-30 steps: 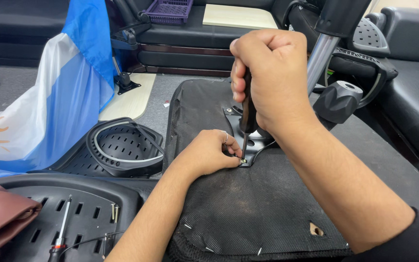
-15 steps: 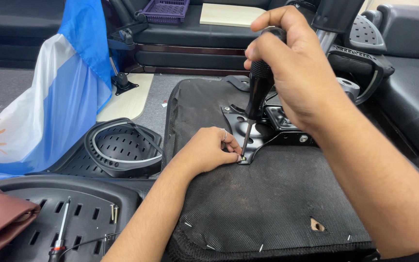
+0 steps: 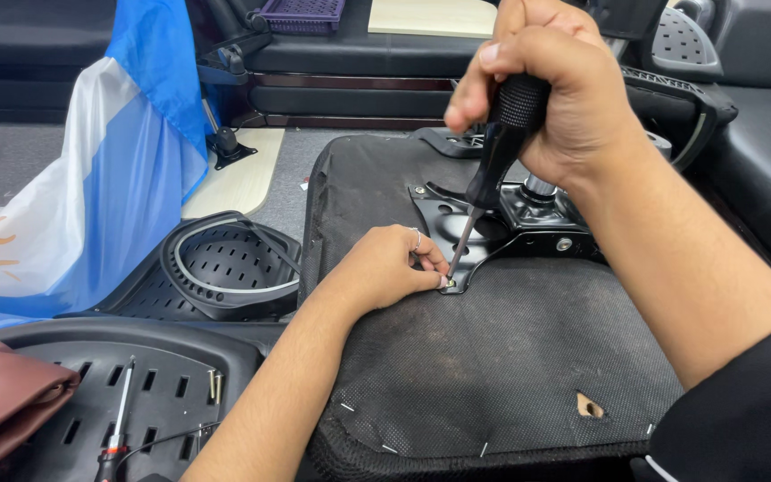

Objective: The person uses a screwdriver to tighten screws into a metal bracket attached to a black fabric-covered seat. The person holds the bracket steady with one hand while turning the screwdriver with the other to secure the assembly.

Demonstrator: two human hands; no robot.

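the right hand is wrapped tight around the black handle of a screwdriver, shaft slanting down to a screw at the corner of the black metal bracket; the left hand pinches thumb and fingers together at that screw, beside the tip; the bracket lies on the fabric underside of an upturned seat cushion; to the left sit a slotted black plastic shell, a blue and white flag, and a second screwdriver.
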